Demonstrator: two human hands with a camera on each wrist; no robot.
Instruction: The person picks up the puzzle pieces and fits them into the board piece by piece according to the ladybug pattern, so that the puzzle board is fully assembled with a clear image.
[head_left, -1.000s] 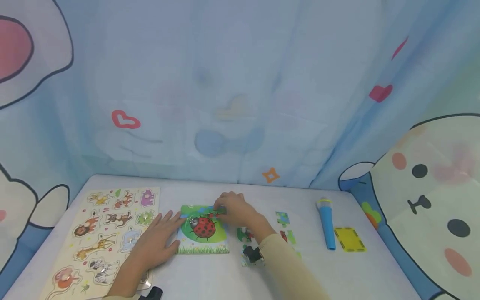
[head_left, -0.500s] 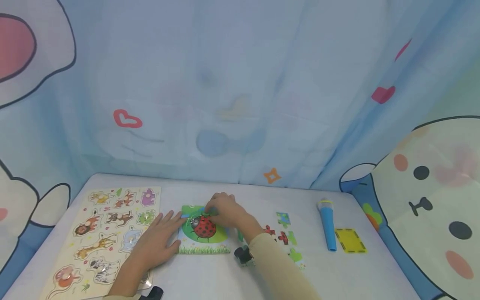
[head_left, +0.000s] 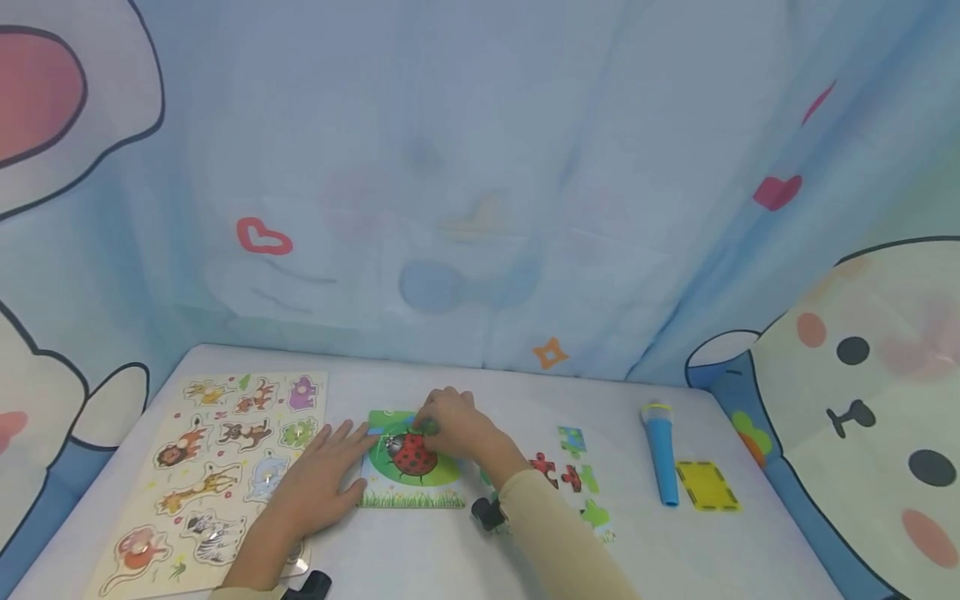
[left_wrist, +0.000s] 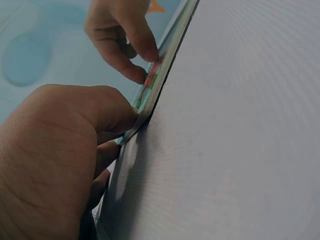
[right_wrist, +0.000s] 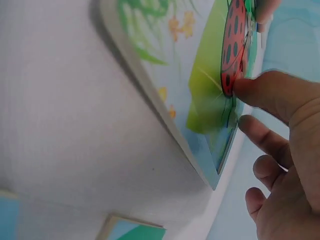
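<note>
A square ladybug jigsaw puzzle point(head_left: 411, 498) lies on the white table between my hands. My left hand point(head_left: 318, 483) rests with spread fingers at its left side; in the left wrist view the thumb point(left_wrist: 120, 112) touches the board's edge. Over the top part of the puzzle, my right hand point(head_left: 453, 425) pinches a small puzzle piece point(right_wrist: 233, 112) between thumb and index finger, against the board by the ladybug's red back. Fingers hide most of that piece. To the right lie several loose jigsaw pieces point(head_left: 572, 477), red, green and blue, partly behind the right forearm.
On the left lies a wooden animal peg puzzle point(head_left: 251, 437), its right side partly under the left forearm. A blue toy microphone point(head_left: 662, 458) and a yellow square frame point(head_left: 707, 486) lie at the right. A printed curtain point(head_left: 480, 167) hangs behind the table.
My right hand has moved left along the top of the puzzle, from its upper right corner toward the ladybug's upper side. The left hand has kept its place on the board.
</note>
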